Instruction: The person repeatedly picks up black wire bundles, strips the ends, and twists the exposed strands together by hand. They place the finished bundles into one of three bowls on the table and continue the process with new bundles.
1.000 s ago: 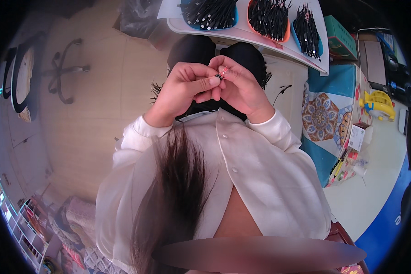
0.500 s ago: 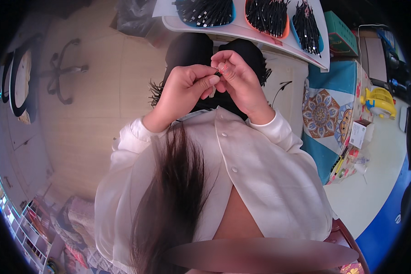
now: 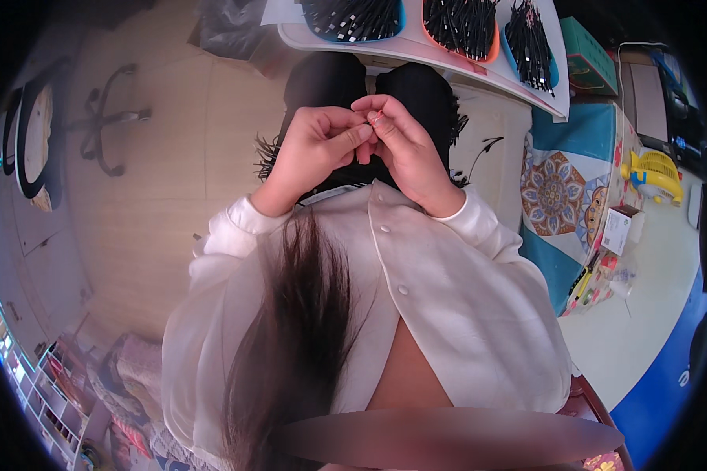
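Above my lap my two hands meet, fingertips together. My left hand point(image 3: 314, 153) is closed, thumb and forefinger pinching a tiny dark piece that is mostly hidden. My right hand point(image 3: 407, 153) is closed too, its thumb and fingertips at thin red wires point(image 3: 377, 118) beside that piece. Whether these belong to a cable end is too small to tell. Across my dark-clothed lap lie black cables, whose loose ends point(image 3: 267, 157) stick out at the left and further ends point(image 3: 458, 125) at the right.
Ahead stands a white table point(image 3: 298, 39) with a blue tray point(image 3: 346, 35), an orange tray point(image 3: 491, 53) and another blue tray point(image 3: 555, 74), all heaped with short black cables. Right are a green box point(image 3: 587, 59), a yellow fan point(image 3: 656, 177) and a small white box point(image 3: 619, 231).
Both hands have shifted slightly, with the right fingertips tilted more to the left. A pale bit seen below the fingers earlier is now out of sight.
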The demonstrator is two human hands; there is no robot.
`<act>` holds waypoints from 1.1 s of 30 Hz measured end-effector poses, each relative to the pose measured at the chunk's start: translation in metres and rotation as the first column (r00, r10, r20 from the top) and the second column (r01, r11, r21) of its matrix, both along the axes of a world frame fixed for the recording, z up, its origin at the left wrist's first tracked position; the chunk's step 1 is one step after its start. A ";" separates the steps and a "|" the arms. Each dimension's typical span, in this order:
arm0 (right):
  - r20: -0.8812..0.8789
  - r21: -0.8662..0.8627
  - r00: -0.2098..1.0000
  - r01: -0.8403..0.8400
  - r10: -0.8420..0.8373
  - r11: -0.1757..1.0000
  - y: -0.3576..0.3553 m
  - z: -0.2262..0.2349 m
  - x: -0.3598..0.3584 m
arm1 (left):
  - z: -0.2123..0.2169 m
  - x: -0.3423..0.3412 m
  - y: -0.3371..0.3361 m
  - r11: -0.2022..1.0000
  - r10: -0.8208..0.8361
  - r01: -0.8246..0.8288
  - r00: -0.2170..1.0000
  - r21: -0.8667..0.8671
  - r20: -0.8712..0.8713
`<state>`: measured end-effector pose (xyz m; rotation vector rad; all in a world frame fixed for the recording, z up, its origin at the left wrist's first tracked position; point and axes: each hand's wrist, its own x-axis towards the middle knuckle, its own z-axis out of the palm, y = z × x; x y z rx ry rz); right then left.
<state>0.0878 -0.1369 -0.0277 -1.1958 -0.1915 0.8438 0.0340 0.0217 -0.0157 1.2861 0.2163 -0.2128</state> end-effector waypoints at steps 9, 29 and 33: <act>0.669 -0.315 0.697 -0.051 0.259 0.948 -0.015 0.023 0.026 | 0.008 -0.002 0.004 0.997 -0.036 0.031 0.997 -0.068 -0.068; 0.961 -0.275 0.046 0.082 0.272 0.958 -0.034 0.040 0.050 | 0.023 -0.005 0.017 0.985 -0.096 0.074 0.986 -0.158 -0.139; 0.974 -0.222 -0.047 0.009 0.222 0.975 -0.025 0.045 0.048 | 0.026 -0.005 0.016 0.990 -0.111 0.101 0.987 -0.096 -0.113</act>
